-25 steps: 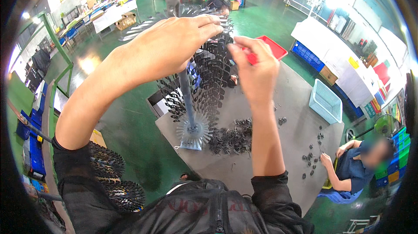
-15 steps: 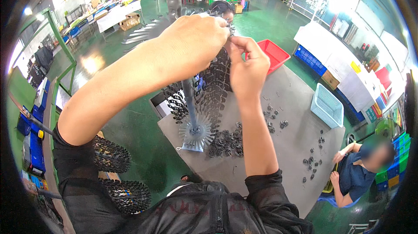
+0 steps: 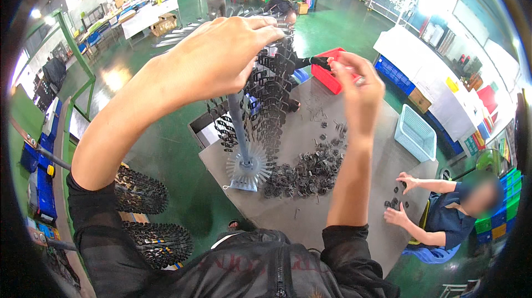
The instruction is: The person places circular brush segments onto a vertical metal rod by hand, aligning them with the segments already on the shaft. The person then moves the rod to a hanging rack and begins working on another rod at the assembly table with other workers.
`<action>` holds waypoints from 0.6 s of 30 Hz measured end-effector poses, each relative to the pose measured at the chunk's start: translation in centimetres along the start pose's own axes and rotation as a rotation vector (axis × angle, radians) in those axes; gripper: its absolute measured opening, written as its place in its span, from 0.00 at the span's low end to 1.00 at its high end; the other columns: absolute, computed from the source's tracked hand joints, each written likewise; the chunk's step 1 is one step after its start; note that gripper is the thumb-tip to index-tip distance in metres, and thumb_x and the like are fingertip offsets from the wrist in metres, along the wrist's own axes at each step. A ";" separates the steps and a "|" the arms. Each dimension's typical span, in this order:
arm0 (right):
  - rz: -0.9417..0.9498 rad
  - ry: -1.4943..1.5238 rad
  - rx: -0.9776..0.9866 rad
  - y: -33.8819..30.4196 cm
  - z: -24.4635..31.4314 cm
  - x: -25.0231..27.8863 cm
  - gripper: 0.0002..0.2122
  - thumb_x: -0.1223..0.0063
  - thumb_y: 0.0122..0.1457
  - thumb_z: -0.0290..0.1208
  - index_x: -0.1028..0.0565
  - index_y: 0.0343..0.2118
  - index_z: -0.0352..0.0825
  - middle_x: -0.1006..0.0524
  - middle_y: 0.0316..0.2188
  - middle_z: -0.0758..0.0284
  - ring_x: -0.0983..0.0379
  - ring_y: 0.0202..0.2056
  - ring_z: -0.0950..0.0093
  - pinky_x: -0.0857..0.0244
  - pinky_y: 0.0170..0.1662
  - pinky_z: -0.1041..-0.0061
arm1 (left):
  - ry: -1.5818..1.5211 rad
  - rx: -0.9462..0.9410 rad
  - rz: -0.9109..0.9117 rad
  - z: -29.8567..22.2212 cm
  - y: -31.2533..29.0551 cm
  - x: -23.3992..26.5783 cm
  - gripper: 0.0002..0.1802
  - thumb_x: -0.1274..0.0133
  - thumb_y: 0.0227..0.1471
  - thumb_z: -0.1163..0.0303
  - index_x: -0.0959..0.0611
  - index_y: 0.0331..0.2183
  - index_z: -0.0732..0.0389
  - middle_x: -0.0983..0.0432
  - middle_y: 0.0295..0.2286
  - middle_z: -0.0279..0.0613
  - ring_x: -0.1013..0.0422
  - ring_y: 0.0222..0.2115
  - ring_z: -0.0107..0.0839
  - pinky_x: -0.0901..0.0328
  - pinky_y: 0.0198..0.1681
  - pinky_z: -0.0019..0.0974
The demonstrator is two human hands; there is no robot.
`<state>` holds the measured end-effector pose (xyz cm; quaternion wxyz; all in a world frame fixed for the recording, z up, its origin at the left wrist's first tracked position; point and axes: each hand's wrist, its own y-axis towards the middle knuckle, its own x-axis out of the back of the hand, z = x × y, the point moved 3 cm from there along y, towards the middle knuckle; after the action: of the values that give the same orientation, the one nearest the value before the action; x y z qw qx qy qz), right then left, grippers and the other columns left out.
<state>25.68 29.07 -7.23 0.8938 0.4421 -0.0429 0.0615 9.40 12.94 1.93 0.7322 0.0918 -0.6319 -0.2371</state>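
My left hand is raised at the upper part of a rack stand, its fingers stretched apart from the thumb beside the metal prongs. Nothing shows in its grasp. Small black parts hang from the rack in dense columns below that hand. My right hand is up over the table, apart from the rack, in front of the red basket. Motion smears its fingers, so whether they hold anything is unclear. Under my right forearm, a heap of loose black parts lies on the grey table.
A grey pole rises from a spiked round base. At the table's right stand a light blue basket and a seated person with both hands near loose parts. Another person is behind the rack. Loaded racks stand lower left.
My right hand has left the rack and swung right. A dark-sleeved arm now reaches to the red basket. The heap spreads wider, and the seated person's hands have moved onto the table, apart.
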 end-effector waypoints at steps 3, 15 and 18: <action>0.041 0.008 0.175 -1.3 4.4 -3.8 0.09 0.38 0.49 0.23 0.20 0.34 0.32 0.20 0.30 0.65 0.27 0.30 0.78 0.34 0.37 0.78 | 0.013 0.057 0.017 -0.7 0.7 -0.2 0.26 0.48 0.42 0.81 0.26 0.48 0.68 0.29 0.47 0.53 0.31 0.46 0.50 0.34 0.49 0.43; -0.009 0.533 -0.241 -1.2 1.8 -4.0 0.04 0.40 0.51 0.22 0.21 0.31 0.30 0.21 0.26 0.68 0.27 0.28 0.80 0.34 0.36 0.80 | 0.197 0.061 0.081 -1.6 2.4 -0.9 0.26 0.52 0.38 0.85 0.22 0.44 0.68 0.24 0.42 0.52 0.28 0.42 0.48 0.32 0.46 0.44; -0.015 0.451 -0.240 -0.5 -1.9 1.3 0.06 0.41 0.54 0.24 0.21 0.34 0.31 0.21 0.30 0.68 0.27 0.33 0.81 0.35 0.40 0.82 | 0.178 0.038 0.041 -0.9 2.2 -0.9 0.27 0.52 0.38 0.86 0.23 0.46 0.64 0.25 0.44 0.51 0.29 0.44 0.49 0.33 0.48 0.44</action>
<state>27.10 30.38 -8.65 0.9272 0.3084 0.1542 0.1464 10.72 15.12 1.88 0.7884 0.1136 -0.5703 -0.2008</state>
